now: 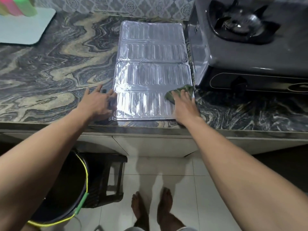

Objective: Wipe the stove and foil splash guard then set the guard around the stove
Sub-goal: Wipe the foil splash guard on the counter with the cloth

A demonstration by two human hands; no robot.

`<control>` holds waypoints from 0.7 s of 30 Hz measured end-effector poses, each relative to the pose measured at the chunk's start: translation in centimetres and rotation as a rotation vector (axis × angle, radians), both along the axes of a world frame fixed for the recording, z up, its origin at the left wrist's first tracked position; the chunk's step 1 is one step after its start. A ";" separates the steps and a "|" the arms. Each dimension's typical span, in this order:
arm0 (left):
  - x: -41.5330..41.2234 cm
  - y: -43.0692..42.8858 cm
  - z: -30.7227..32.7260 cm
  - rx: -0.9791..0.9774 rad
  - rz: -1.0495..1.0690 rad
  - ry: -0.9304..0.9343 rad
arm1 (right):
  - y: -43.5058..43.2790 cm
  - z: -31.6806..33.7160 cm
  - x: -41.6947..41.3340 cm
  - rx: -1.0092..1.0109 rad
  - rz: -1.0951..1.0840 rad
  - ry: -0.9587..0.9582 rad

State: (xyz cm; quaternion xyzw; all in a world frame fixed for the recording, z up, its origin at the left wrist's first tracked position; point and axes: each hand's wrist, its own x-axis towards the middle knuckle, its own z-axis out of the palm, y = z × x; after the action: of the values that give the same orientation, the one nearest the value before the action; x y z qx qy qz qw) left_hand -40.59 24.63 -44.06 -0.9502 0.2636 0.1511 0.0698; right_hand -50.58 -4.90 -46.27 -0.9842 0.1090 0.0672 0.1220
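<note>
1. We judge that we are in the guard-wiping step: the foil splash guard (152, 70) lies flat on the marbled desk (50, 64), just left of the gas stove (250, 52), its right edge close beside the stove's side wall.

2. Our right hand (185, 107) presses a green cloth (180, 92) onto the guard's near right corner. Its fingers (182, 95) are spread flat over the cloth, pressing down, not pinching.

3. Our left hand (98, 104) steadies the guard at its near left edge. Its fingers (110, 94) are splayed and open, their tips on or just at the foil rim and the palm on the desk beside it; we cannot tell whether the thumb hooks under the edge.

4. The guard's long axis runs away from us, from the desk's front edge toward the patterned back wall (133, 5). A seam across the middle divides it into a near and a far panel, and the ribs in each panel run along the same long direction. Its embossed face points up.

5. Next, as we read it, the cloth must travel up the panels toward the far end while the left hand keeps the light foil from sliding or buckling; gentle pressure seems wise, since thin foil creases easily.

6. The guard is not yet standing around the stove; it would need lifting and unfolding at the seam for that.
</note>
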 end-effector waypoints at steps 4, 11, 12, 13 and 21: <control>-0.1 -0.1 -0.3 -0.015 -0.023 -0.019 | 0.6 -0.3 -0.9 -0.013 -0.122 -0.025; -0.3 -0.1 -0.3 -0.004 -0.010 -0.011 | 9.5 -0.2 -0.5 0.108 0.006 -0.101; -0.3 -0.1 -0.4 -0.003 -0.009 -0.011 | 10.5 0.0 -0.6 0.118 0.034 -0.099; -0.4 0.0 -0.5 -0.001 -0.006 -0.007 | 11.2 0.0 -0.9 0.120 0.065 -0.089; -0.5 0.0 -0.2 0.019 -0.004 -0.006 | 12.3 -0.1 -3.2 0.101 0.246 -0.040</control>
State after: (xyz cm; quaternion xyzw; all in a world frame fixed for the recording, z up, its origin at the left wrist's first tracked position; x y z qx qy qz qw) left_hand -41.06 24.59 -44.30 -0.9493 0.2640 0.1507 0.0797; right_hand -53.74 7.43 -46.36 -0.9839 -0.0187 0.0674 0.1645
